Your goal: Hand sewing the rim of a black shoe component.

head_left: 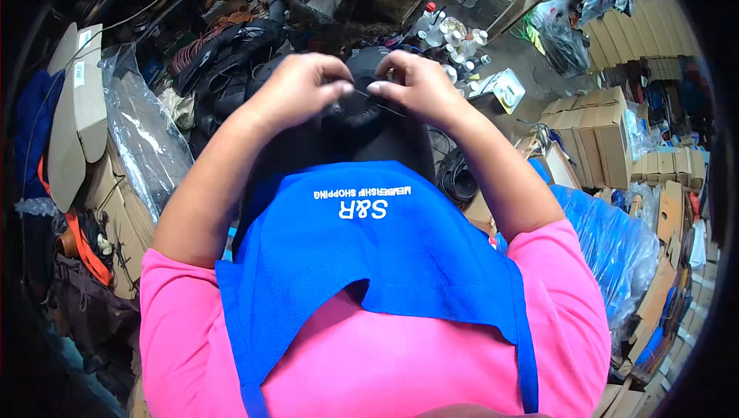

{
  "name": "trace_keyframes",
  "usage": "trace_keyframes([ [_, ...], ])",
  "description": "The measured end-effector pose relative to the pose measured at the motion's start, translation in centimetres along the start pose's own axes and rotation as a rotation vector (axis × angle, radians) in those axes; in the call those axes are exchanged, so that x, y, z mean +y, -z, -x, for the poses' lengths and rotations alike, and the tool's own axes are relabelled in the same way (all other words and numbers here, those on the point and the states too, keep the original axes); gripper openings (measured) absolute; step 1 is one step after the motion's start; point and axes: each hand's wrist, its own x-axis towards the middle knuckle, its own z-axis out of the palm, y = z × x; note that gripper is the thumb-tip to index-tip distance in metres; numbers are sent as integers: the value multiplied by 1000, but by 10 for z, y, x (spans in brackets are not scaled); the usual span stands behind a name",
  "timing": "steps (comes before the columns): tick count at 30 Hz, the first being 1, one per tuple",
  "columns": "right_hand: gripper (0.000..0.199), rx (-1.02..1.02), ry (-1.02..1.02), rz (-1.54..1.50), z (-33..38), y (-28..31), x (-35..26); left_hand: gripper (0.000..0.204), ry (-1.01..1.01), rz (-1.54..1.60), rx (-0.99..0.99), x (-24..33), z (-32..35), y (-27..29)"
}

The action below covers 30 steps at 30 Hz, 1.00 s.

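A dark, rounded black item [356, 110] rests on my lap, between my knees; its kind is hard to tell. Over its left side, my left hand [304, 87] is closed, thumb and fingers curled toward a thin strand [389, 109] that runs from near its thumb tip down to the right. Facing it, my right hand [422, 87] also has curled fingers, its thumb close to the same strand. The two hands are a short gap apart. What lies inside the right fingers is hidden. A blue cloth apron [369, 256] covers my lap.
Black bundles [223, 64] crowd the left, beside clear plastic sheeting [146, 129] and tan board pieces [77, 114]. Small bottles and jars [454, 37] stand on the floor ahead. Stacked cardboard [589, 133] and a plastic-wrapped blue bundle [604, 241] are at the right.
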Motion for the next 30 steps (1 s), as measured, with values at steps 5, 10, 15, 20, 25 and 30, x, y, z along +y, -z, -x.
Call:
trace_keyframes([
  [5, 39, -223, -178, -277, 9, -4, 12, 22, -169, 30, 32, -16, -25, -8],
  [10, 30, -347, -204, -224, 21, 3, -1, 26, -173, 35, -69, -17, -41, -28],
  [15, 26, -225, 12, -268, 43, 14, 9, 21, -139, 32, -147, -14, -52, -30],
  [20, 24, -157, -95, -439, 54, 51, -18, 17, 4, 207, -265, -32, -57, -20],
  [25, 23, -2, 126, -78, 45, 21, 1, 20, -48, 335, -438, -27, -58, -5],
  [30, 22, 2, 116, 85, 32, 8, 5, 24, -27, 287, -454, -26, -57, -3],
])
